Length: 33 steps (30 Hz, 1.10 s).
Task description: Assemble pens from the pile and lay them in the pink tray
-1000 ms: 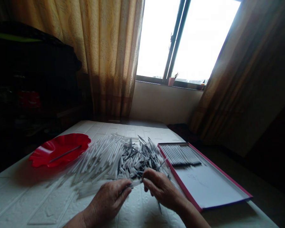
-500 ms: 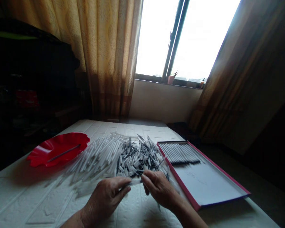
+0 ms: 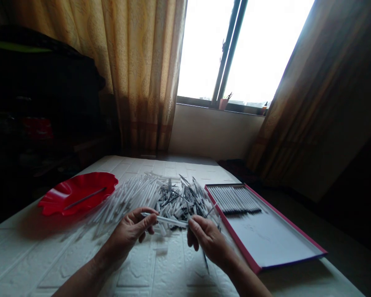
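A clear pen with a pointed tip (image 3: 171, 221) spans the gap between my two hands, just in front of a heap of pen parts. My left hand (image 3: 132, 229) pinches it near the tip at its left end. The other end is gripped by my right hand (image 3: 205, 236), which covers that end. Behind them lie black and white small parts and dark refills (image 3: 185, 200), with many clear tubes (image 3: 132, 196) to their left. A thin dark stick (image 3: 205, 260) points down below my right hand; what holds it is hidden.
A red-rimmed tray (image 3: 284, 243) at the right has a row of pens (image 3: 233, 198) at its far end. On the left, a red scalloped dish (image 3: 54, 198) holds one dark refill. A brick-patterned white cover (image 3: 132, 272) lies over the table.
My left hand has moved left and slightly up, and more of the pen now shows between the hands. My right hand has shifted slightly.
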Motion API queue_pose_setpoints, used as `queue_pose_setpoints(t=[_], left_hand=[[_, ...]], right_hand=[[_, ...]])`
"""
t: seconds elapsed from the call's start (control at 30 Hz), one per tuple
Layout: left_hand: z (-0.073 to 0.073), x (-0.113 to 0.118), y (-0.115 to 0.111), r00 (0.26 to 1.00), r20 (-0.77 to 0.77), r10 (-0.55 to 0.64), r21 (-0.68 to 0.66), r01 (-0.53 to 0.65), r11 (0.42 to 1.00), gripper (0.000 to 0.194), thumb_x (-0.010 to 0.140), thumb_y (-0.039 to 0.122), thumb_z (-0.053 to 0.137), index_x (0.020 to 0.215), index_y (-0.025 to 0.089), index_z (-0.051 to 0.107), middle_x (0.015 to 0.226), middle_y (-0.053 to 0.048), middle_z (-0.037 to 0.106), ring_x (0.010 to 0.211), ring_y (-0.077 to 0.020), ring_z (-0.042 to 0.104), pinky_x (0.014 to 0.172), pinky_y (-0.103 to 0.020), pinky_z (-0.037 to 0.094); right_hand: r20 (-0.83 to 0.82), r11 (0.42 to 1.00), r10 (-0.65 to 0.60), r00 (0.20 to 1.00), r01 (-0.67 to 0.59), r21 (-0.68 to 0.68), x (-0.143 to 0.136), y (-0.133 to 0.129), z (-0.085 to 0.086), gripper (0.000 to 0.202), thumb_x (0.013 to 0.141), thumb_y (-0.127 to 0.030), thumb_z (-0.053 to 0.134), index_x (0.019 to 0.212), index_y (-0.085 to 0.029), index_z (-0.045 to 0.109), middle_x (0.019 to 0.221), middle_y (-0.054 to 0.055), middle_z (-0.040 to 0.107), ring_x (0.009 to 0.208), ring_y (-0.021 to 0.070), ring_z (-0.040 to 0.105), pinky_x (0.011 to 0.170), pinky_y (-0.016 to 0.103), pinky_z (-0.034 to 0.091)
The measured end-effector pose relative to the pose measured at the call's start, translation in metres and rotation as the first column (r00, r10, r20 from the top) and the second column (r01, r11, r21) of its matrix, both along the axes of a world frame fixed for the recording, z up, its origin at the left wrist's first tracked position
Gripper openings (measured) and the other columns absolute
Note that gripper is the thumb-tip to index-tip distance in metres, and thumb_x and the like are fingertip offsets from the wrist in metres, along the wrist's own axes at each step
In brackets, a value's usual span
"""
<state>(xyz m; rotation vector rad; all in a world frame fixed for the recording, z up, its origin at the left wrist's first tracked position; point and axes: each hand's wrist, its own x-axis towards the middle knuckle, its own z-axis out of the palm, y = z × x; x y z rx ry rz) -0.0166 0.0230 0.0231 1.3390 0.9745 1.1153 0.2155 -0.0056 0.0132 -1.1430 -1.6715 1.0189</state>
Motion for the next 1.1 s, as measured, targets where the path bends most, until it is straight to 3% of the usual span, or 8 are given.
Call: queue_pose_setpoints(t=[0.2, 0.37, 0.47, 0.57, 0.67, 0.8, 0.93, 1.1], left_hand=[[-0.001, 0.007, -0.006, 0.996, 0.086, 0.038, -0.022, -0.036, 0.999, 0.054, 0.066, 0.064, 0.076, 0.089, 0.015, 0.070, 0.061, 0.001, 0.064, 0.056, -0.0134, 0.060, 0.046, -0.020, 0.040], [-0.007, 0.011, -0.005, 0.992, 0.109, 0.068, -0.016, -0.067, 0.998, 0.048, 0.078, 0.065, 0.064, 0.088, 0.018, 0.063, 0.076, -0.001, 0.068, 0.068, -0.0161, 0.067, 0.058, -0.024, 0.050], [-0.012, 0.013, -0.001, 0.995, 0.075, 0.060, 0.035, -0.063, 0.997, 0.049, 0.079, 0.069, 0.057, 0.086, 0.021, 0.056, 0.060, 0.007, 0.057, 0.044, -0.0103, 0.056, 0.046, -0.021, 0.046], [-0.014, 0.014, -0.002, 0.999, -0.046, 0.026, 0.128, -0.020, 0.992, 0.047, 0.080, 0.067, 0.055, 0.081, 0.020, 0.059, 0.046, 0.011, 0.043, 0.032, -0.0072, 0.039, 0.034, -0.017, 0.032], [-0.012, 0.013, -0.008, 0.978, -0.208, 0.015, 0.235, 0.035, 0.971, 0.031, 0.083, 0.051, 0.061, 0.080, 0.021, 0.067, 0.057, 0.004, 0.062, 0.052, -0.0133, 0.060, 0.050, -0.020, 0.045], [-0.010, 0.009, -0.013, 0.931, -0.361, 0.043, 0.339, 0.088, 0.937, 0.017, 0.084, 0.036, 0.061, 0.090, 0.026, 0.074, 0.087, 0.001, 0.077, 0.086, -0.0208, 0.070, 0.076, -0.024, 0.049], [-0.012, 0.008, -0.014, 0.811, -0.571, 0.128, 0.442, 0.172, 0.880, 0.026, 0.088, 0.034, 0.052, 0.101, 0.024, 0.073, 0.097, -0.003, 0.077, 0.091, -0.0230, 0.071, 0.081, -0.029, 0.052], [-0.014, 0.008, -0.014, 0.688, -0.705, 0.172, 0.457, 0.256, 0.852, 0.032, 0.092, 0.033, 0.044, 0.105, 0.020, 0.071, 0.099, -0.005, 0.077, 0.091, -0.0231, 0.072, 0.080, -0.031, 0.054]], right_hand=[[-0.068, 0.992, 0.079, 0.995, -0.085, -0.088, -0.023, -0.004, -0.013, 0.053, 0.087, -0.068, 0.041, 0.065, -0.020, 0.045, 0.053, -0.001, 0.055, 0.040, 0.0081, 0.044, 0.041, 0.019, 0.034], [0.282, 0.988, 0.037, 0.959, -0.077, 0.135, -0.030, -0.008, -0.014, 0.033, 0.095, -0.038, 0.042, 0.086, -0.017, 0.067, 0.074, 0.005, 0.068, 0.064, 0.0145, 0.063, 0.062, 0.024, 0.046], [0.546, 0.962, -0.069, 0.835, -0.089, 0.258, -0.032, -0.008, -0.013, 0.024, 0.091, -0.031, 0.051, 0.102, -0.022, 0.070, 0.093, 0.007, 0.070, 0.080, 0.0190, 0.066, 0.071, 0.027, 0.047], [0.747, 0.959, -0.071, 0.661, -0.162, 0.234, -0.038, -0.007, -0.015, 0.023, 0.083, -0.027, 0.064, 0.105, -0.025, 0.069, 0.100, 0.006, 0.069, 0.086, 0.0212, 0.066, 0.072, 0.027, 0.047], [0.825, 0.960, -0.073, 0.560, -0.186, 0.211, -0.043, -0.005, -0.018, 0.013, 0.081, -0.021, 0.064, 0.093, -0.023, 0.070, 0.099, 0.006, 0.069, 0.090, 0.0220, 0.066, 0.072, 0.025, 0.047], [0.739, 0.966, -0.140, 0.659, -0.074, 0.249, -0.033, -0.004, -0.015, 0.012, 0.087, -0.017, 0.056, 0.092, -0.020, 0.066, 0.090, 0.006, 0.072, 0.080, 0.0195, 0.067, 0.065, 0.024, 0.043], [0.523, 0.954, -0.241, 0.818, 0.101, 0.282, -0.012, -0.003, -0.004, 0.014, 0.091, -0.020, 0.050, 0.088, -0.018, 0.064, 0.071, 0.003, 0.068, 0.062, 0.0157, 0.062, 0.058, 0.023, 0.040], [0.358, 0.945, -0.221, 0.907, 0.108, 0.308, -0.001, -0.003, 0.005, 0.016, 0.090, -0.022, 0.048, 0.092, -0.018, 0.064, 0.069, 0.002, 0.065, 0.061, 0.0147, 0.060, 0.058, 0.022, 0.042]])
